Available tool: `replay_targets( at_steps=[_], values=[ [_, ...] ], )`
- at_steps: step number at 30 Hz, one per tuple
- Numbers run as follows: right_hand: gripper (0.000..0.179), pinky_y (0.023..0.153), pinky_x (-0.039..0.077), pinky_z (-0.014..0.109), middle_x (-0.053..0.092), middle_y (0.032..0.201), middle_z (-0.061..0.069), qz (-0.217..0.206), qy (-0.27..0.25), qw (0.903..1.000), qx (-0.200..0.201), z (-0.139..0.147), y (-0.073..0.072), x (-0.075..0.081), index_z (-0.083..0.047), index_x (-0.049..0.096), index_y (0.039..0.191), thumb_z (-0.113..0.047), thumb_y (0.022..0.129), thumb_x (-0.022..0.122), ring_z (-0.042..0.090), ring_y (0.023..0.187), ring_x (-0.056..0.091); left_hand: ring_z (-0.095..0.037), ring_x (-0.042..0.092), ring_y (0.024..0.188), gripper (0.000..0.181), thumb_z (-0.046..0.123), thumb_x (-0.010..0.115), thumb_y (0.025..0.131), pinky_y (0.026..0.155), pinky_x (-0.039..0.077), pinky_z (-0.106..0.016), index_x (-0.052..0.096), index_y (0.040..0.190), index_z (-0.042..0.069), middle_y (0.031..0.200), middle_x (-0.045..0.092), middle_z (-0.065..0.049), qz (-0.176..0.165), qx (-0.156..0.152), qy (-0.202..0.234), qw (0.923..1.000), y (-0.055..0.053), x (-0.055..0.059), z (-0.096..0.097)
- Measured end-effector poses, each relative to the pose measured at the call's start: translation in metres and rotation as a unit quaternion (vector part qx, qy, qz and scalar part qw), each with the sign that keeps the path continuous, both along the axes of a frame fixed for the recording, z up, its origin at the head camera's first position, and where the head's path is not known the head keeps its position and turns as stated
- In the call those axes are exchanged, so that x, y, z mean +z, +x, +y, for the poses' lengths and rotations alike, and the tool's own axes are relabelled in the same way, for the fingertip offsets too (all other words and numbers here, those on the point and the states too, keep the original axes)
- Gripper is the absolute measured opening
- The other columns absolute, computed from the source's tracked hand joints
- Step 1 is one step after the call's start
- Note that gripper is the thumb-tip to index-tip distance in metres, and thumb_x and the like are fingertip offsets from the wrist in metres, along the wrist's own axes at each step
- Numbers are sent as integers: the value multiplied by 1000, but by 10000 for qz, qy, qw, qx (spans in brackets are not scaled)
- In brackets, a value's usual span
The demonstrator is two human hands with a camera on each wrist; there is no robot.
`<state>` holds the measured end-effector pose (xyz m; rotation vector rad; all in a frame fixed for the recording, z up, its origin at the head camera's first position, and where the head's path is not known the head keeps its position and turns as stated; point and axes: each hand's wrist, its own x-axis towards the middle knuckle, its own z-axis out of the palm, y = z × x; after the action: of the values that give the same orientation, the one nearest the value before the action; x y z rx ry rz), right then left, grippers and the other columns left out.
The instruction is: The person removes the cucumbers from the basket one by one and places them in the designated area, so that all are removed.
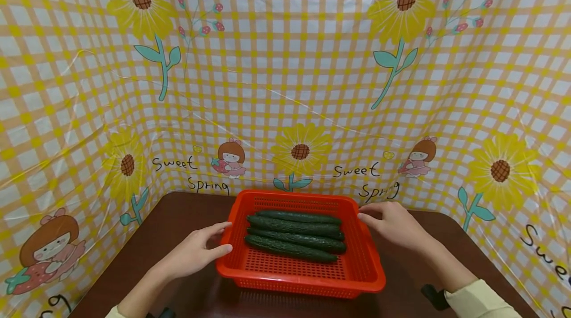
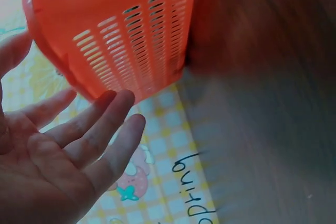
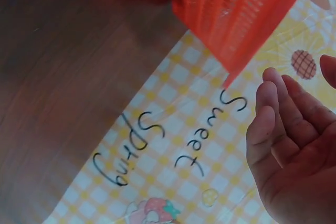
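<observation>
A red plastic basket (image 1: 303, 278) with slotted walls stands on the dark table, and several dark green cucumbers (image 1: 294, 248) lie side by side in it. My left hand (image 1: 194, 251) is at the basket's left side, thumb tip right at the rim. In the left wrist view its loosely spread fingers (image 2: 113, 140) overlap the lower edge of the basket wall. At the far right corner is my right hand (image 1: 397, 224), with thumb and index fingertips close to the rim. The right wrist view shows the right fingers (image 3: 262, 124) relaxed, apart from the basket (image 3: 226, 19), with nothing between them.
A dark brown wooden table (image 1: 178, 219) carries the basket. Behind it and along both sides hangs a yellow checked cloth (image 1: 276, 80) printed with sunflowers and lettering. A small black object (image 1: 433, 297) shows beside the right sleeve (image 1: 479, 300).
</observation>
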<state>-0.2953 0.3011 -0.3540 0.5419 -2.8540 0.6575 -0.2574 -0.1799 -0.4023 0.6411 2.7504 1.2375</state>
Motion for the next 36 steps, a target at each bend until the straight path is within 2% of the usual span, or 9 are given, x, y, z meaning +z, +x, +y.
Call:
replay_targets(
  at_steps=[6, 12, 16, 21, 25, 27, 29, 33, 36],
  values=[
    [40, 87, 54, 48, 74, 112, 3, -262, -199, 9992, 208, -13, -5, 9, -10, 73, 120, -43, 100, 60, 27, 106, 68, -29, 56, 122, 57, 38, 67, 97, 91, 50, -45, 51, 146, 15, 140, 57, -11, -148, 111, 442, 9989, 3, -9, 2],
    [39, 82, 54, 45, 74, 111, 2, -442, -230, 9984, 261, -23, -13, 15, -11, 73, 119, -43, 100, 60, 24, 102, 68, -36, 53, 127, 52, 30, 66, 98, 93, 50, -44, 51, 144, 12, 141, 55, -16, -271, -93, 937, 9952, 4, -21, 2],
    [37, 78, 53, 40, 73, 113, 3, -594, -295, 9973, 306, -30, -18, 16, -12, 73, 119, -41, 100, 60, 19, 95, 68, -36, 50, 127, 51, 27, 65, 99, 92, 50, -37, 51, 144, 9, 141, 53, -17, -565, -268, 1293, 9896, 4, -27, 1],
    [35, 73, 51, 37, 73, 109, 5, -707, -324, 9963, 364, -41, -25, 20, -10, 73, 119, -37, 101, 60, 18, 83, 66, -37, 48, 128, 48, 22, 64, 99, 92, 49, -35, 51, 143, 6, 144, 51, -19, -813, -348, 1739, 9808, 6, -33, 1],
    [36, 62, 45, 35, 73, 87, 8, -919, -387, 9945, 330, -50, -32, 21, -6, 71, 122, -34, 101, 61, 14, 57, 52, -35, 49, 125, 44, 20, 64, 99, 91, 47, -38, 54, 139, 5, 143, 52, -20, -880, -253, 1933, 9769, 10, -38, 1],
    [38, 58, 44, 34, 71, 78, 10, -1110, -458, 9923, 311, -54, -36, 22, -4, 70, 124, -33, 100, 61, 12, 54, 48, -35, 50, 124, 42, 19, 64, 99, 91, 48, -36, 54, 137, 4, 142, 53, -21, -920, -227, 2041, 9744, 12, -39, 1],
    [39, 59, 48, 36, 71, 80, 13, -1355, -588, 9886, 309, -58, -40, 22, -2, 69, 125, -31, 100, 62, 15, 57, 55, -36, 50, 124, 42, 17, 64, 99, 91, 49, -32, 55, 137, 2, 140, 53, -23, -907, -223, 2104, 9732, 13, -40, 2],
    [38, 75, 56, 46, 73, 105, 15, -1655, -699, 9833, 296, -64, -48, 22, -2, 68, 125, -31, 100, 62, 26, 86, 70, -40, 51, 124, 42, 16, 64, 99, 89, 51, -27, 54, 137, 0, 140, 53, -26, -913, -268, 2225, 9703, 14, -40, 4],
    [39, 72, 56, 43, 74, 107, 15, -1737, -601, 9825, 293, -68, -53, 21, -4, 68, 126, -32, 99, 64, 26, 85, 70, -38, 51, 123, 42, 15, 64, 99, 89, 50, -27, 54, 137, 0, 140, 53, -26, -894, -248, 2213, 9708, 15, -39, 5]
  ],
)
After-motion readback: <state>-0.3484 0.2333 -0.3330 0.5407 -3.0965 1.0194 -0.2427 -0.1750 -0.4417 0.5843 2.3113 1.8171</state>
